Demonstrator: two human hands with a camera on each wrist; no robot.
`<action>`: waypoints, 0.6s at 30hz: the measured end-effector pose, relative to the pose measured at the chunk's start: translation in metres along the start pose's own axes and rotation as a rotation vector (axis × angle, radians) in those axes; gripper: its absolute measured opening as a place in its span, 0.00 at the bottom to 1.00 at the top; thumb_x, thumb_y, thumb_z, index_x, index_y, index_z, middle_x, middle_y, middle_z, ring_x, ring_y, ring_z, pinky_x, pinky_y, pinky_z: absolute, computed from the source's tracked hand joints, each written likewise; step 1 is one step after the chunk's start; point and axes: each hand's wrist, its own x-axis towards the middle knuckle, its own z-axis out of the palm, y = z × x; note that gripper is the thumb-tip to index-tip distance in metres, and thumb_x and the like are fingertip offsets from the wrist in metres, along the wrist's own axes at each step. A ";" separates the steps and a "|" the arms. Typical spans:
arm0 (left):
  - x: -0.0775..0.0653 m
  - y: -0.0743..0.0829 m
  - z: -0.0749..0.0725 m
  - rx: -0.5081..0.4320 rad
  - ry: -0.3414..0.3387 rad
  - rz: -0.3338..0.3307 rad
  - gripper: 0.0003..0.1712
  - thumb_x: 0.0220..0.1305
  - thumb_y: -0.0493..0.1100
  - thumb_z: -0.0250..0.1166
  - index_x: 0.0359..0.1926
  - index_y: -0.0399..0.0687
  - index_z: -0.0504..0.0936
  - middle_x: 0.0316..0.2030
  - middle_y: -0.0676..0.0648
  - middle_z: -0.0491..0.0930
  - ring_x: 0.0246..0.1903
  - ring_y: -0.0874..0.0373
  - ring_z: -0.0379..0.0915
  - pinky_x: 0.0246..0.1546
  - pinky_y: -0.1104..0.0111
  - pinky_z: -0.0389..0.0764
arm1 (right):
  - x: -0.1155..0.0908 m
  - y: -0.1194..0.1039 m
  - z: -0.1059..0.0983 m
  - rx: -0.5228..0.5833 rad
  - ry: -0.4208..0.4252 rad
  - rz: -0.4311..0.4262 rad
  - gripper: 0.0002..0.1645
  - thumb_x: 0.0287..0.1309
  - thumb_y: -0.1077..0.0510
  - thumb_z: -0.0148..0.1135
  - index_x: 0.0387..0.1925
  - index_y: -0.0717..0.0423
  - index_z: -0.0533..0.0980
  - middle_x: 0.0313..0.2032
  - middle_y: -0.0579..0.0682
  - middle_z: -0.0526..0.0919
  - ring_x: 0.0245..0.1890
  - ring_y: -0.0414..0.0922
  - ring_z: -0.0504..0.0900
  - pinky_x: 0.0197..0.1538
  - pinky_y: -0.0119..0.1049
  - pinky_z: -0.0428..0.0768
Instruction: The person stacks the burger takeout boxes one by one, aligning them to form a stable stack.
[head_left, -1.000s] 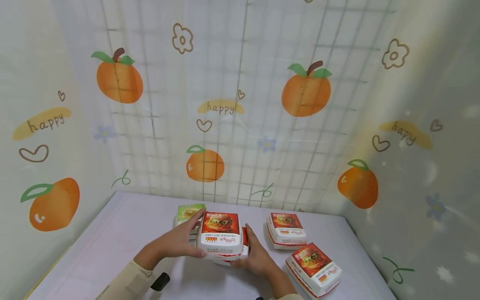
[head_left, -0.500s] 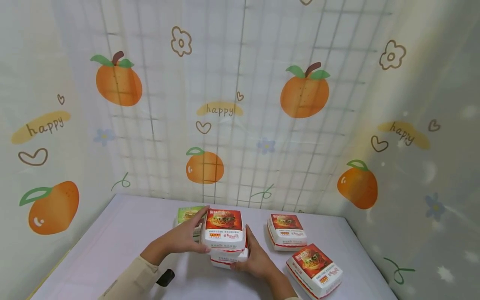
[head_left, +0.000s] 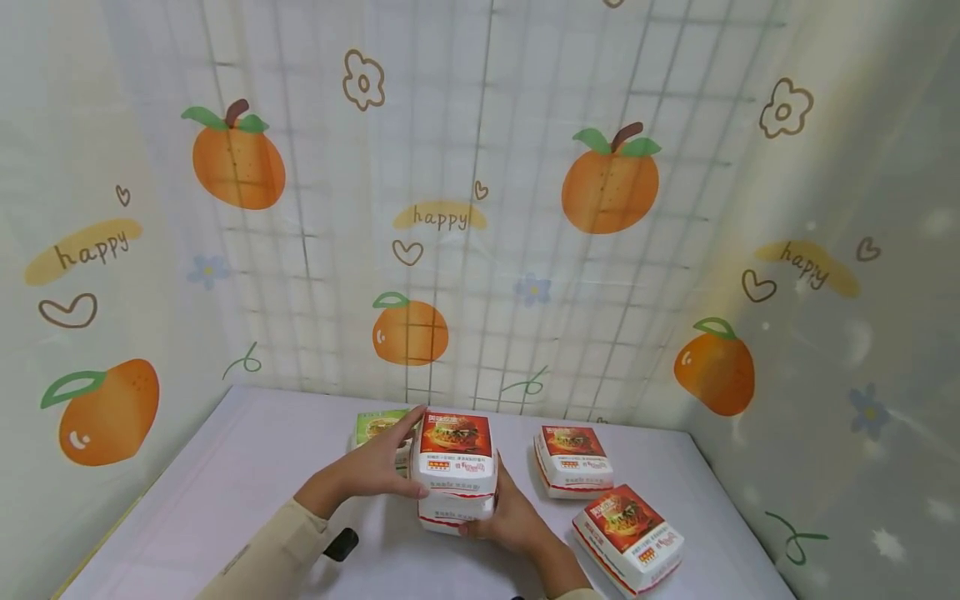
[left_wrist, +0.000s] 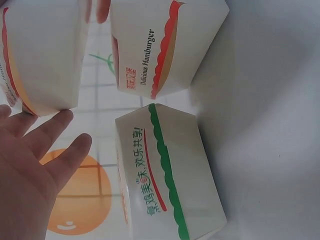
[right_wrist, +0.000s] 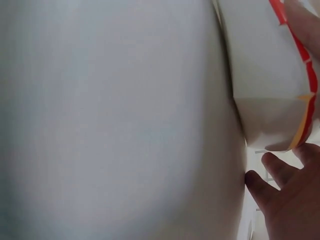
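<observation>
Centrally, the left hand (head_left: 375,468) is gripping a red-topped burger box (head_left: 456,450) just above a lower burger box (head_left: 441,512), which the right hand (head_left: 510,517) is clasping. Left of the lower burger box, a green box (head_left: 372,426) is sitting; right of it, two red boxes (head_left: 573,460).

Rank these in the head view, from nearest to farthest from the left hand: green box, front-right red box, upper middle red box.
1. Upper middle red box: held by the left hand.
2. Green box: just behind that hand.
3. Front-right red box: off on the right side of the table.
</observation>
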 end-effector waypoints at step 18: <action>0.007 -0.006 0.010 -0.032 -0.022 -0.032 0.68 0.39 0.64 0.78 0.75 0.77 0.42 0.70 0.54 0.57 0.67 0.50 0.57 0.62 0.47 0.64 | -0.007 -0.006 -0.003 -0.054 0.054 0.088 0.88 0.23 0.48 0.87 0.74 0.24 0.32 0.64 0.45 0.71 0.63 0.48 0.68 0.66 0.58 0.57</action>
